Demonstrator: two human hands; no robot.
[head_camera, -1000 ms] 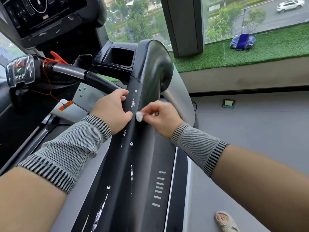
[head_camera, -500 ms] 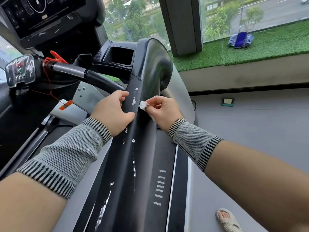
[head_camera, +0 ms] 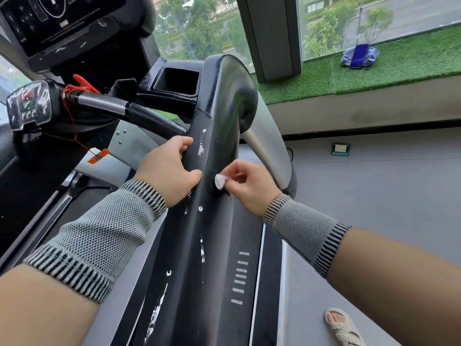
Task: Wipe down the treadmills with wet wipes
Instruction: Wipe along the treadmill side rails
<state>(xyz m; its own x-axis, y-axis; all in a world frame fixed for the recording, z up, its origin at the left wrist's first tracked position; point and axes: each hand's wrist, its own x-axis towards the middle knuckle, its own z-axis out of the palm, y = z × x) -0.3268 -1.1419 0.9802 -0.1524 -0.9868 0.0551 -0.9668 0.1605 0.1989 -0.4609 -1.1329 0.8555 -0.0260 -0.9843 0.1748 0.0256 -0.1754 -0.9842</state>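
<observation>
1. Pinching a small crumpled white wet wipe [head_camera: 220, 181] between thumb and curled fingertips, your right hand [head_camera: 249, 187] held it against the right face of the glossy black treadmill side rail [head_camera: 212, 156], about level with your other hand.
2. Your left hand [head_camera: 167, 171] rested on the left edge of that same rail, its grip curled round the edge with the thumb lying across the top face; it held nothing else.
3. You wore grey knitted wrist sleeves with black-striped cuffs, one on the left forearm [head_camera: 99, 236] and one on the right [head_camera: 304, 231].
4. White smears and flecks [head_camera: 201, 149] dotted the top face of the rail, some above your left hand and more running down toward the bottom of the view.
5. A black and silver handlebar [head_camera: 119, 106] met the rail just above your left hand, with a red safety clip [head_camera: 82, 87] and its red cord near the far end.
6. The dark treadmill console screen [head_camera: 57, 23] sat at upper left, and a black rectangular cup holder [head_camera: 177, 81] lay just left of the rail's rounded top.
7. On the green artificial turf ledge [head_camera: 399, 68] by the window lay a blue bag [head_camera: 359, 57].
8. Your foot in a beige woven sandal [head_camera: 341, 325] stood on the grey floor [head_camera: 386, 186] at lower right.
</observation>
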